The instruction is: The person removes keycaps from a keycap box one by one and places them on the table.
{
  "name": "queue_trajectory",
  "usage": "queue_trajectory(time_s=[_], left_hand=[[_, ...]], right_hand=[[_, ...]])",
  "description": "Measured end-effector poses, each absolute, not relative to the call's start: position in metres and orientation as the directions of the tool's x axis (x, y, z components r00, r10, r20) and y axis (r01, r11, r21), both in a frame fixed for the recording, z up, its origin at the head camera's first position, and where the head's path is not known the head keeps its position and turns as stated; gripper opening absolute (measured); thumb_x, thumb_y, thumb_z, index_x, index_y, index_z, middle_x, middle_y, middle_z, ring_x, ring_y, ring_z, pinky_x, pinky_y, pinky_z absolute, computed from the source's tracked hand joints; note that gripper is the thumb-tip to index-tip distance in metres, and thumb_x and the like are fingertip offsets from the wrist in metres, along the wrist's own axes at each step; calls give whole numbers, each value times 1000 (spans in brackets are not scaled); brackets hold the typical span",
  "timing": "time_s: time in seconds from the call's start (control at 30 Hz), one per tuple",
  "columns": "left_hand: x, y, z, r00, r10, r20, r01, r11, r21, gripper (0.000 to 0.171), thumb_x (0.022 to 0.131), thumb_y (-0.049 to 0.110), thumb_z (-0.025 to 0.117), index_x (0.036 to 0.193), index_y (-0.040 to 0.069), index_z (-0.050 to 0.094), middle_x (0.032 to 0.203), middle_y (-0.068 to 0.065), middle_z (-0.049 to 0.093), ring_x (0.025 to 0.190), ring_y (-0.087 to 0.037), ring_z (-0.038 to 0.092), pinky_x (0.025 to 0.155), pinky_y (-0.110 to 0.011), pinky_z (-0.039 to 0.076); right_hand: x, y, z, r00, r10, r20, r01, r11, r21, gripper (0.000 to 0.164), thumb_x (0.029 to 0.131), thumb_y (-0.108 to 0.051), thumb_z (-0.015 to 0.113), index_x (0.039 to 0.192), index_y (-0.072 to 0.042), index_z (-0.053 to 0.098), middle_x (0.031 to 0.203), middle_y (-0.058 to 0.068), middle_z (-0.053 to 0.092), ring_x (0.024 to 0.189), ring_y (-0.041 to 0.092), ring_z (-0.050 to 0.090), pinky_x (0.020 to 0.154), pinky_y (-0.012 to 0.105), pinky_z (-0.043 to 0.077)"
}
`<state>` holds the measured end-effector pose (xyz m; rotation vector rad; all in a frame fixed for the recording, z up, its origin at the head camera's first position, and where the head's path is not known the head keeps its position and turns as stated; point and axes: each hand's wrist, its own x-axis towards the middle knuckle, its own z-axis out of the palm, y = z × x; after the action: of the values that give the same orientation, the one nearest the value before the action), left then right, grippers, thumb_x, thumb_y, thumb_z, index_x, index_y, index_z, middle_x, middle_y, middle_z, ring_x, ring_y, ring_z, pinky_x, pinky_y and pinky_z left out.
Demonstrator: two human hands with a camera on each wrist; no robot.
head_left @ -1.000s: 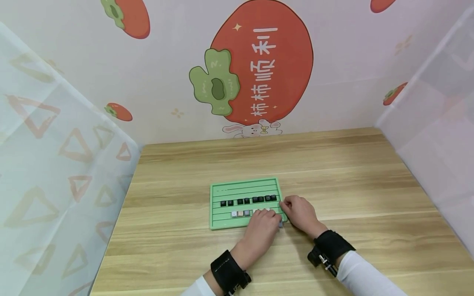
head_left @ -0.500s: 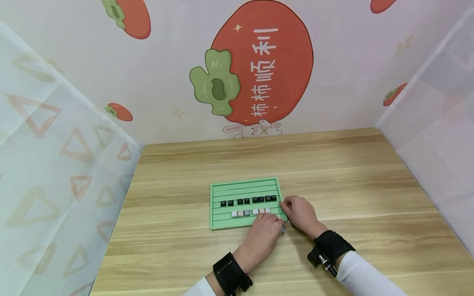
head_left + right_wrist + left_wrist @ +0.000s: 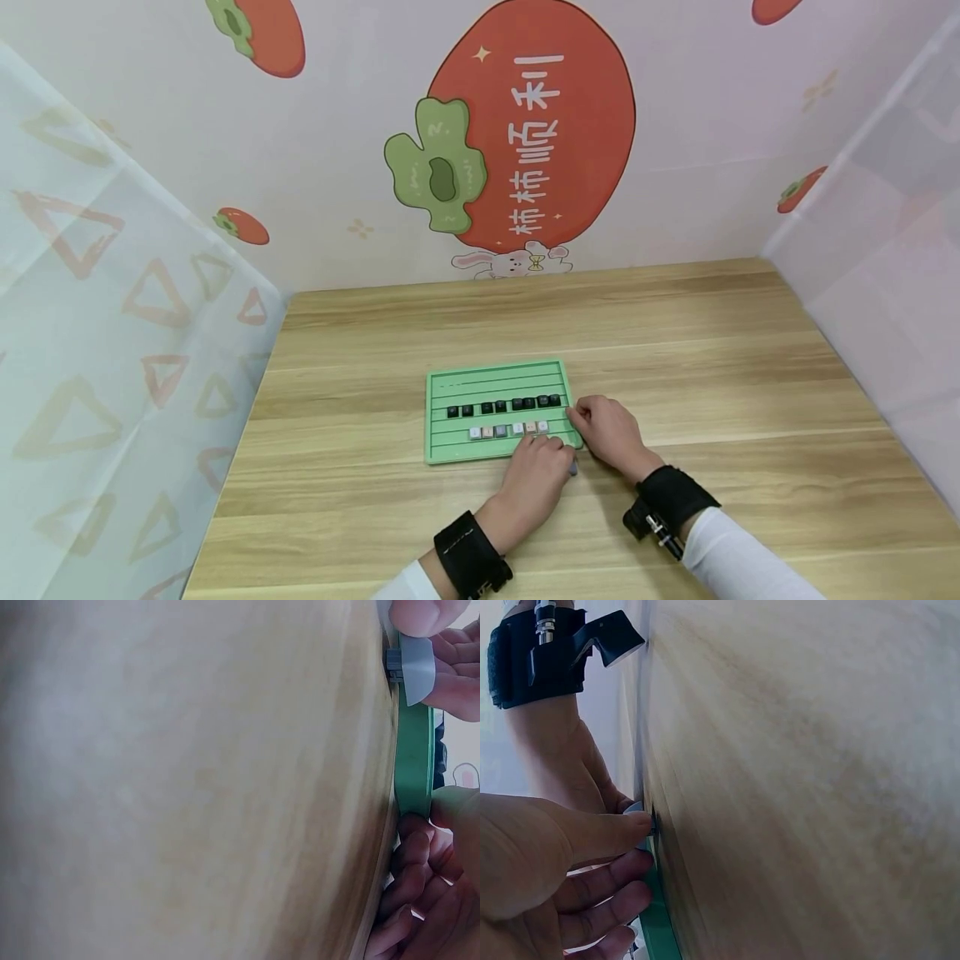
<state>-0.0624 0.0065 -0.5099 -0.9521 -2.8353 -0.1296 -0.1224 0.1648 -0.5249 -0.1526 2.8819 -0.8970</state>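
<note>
A green grooved board (image 3: 452, 448) lies on the table, carrying a row of black keycaps (image 3: 528, 403) and a nearer row of white, pinkish and grey keycaps (image 3: 501, 431). My left hand (image 3: 534, 483) is at the board's front right, pinching a grey keycap (image 3: 418, 671) between thumb and fingers. That keycap is close over the table beside the board's front edge, mostly hidden by the hand in the head view. My right hand (image 3: 611, 433) holds the board's right edge near the front corner, thumb on the rim and the other fingers curled below it.
The wooden table (image 3: 360, 350) extends around the board on every side. A printed white backdrop (image 3: 322, 150) rises behind it, with pale side sheets left and right. Each wrist wears a black strap (image 3: 675, 500) with a small camera.
My left hand has drawn back slightly toward the table's front, uncovering the right part of the light keycap row. The grey keycap has come along with it. My right hand stays put.
</note>
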Motion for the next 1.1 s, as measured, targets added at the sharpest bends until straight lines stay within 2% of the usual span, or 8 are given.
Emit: queue_trajectory(time_s=[0.57, 0.83, 1.0, 1.1], left_hand=[[-65, 6, -509, -794, 592, 140, 604, 795, 61, 7, 86, 28, 79, 89, 23, 75, 80, 9, 67, 74, -10, 62, 68, -24, 41], [-65, 6, -503, -779, 594, 201, 613, 789, 44, 12, 86, 35, 78, 87, 24, 74, 80, 9, 67, 74, -10, 62, 67, -23, 40], [-66, 3, -497, -770, 589, 247, 610, 793, 10, 4, 86, 24, 78, 87, 23, 74, 79, 9, 67, 71, -9, 60, 66, -24, 40], [-67, 0, -496, -779, 570, 260, 593, 805, 11, 6, 86, 18, 77, 89, 23, 75, 81, 8, 68, 73, -10, 61, 68, -25, 44]], right_hand=[[-124, 166, -524, -987, -143, -76, -75, 819, -569, 42, 98, -26, 63, 60, -16, 48, 54, -6, 39, 50, 12, 40, 49, 26, 27], [-124, 167, -525, -987, -142, -72, -76, 816, -573, 43, 98, -25, 63, 59, -16, 47, 53, -5, 39, 49, 12, 40, 48, 25, 26], [-123, 166, -524, -987, -145, -73, -77, 815, -574, 44, 98, -25, 64, 59, -16, 46, 53, -5, 38, 49, 12, 39, 48, 25, 25], [-123, 166, -525, -987, -146, -73, -79, 818, -570, 44, 97, -25, 64, 59, -16, 46, 53, -6, 38, 49, 12, 39, 49, 25, 26]])
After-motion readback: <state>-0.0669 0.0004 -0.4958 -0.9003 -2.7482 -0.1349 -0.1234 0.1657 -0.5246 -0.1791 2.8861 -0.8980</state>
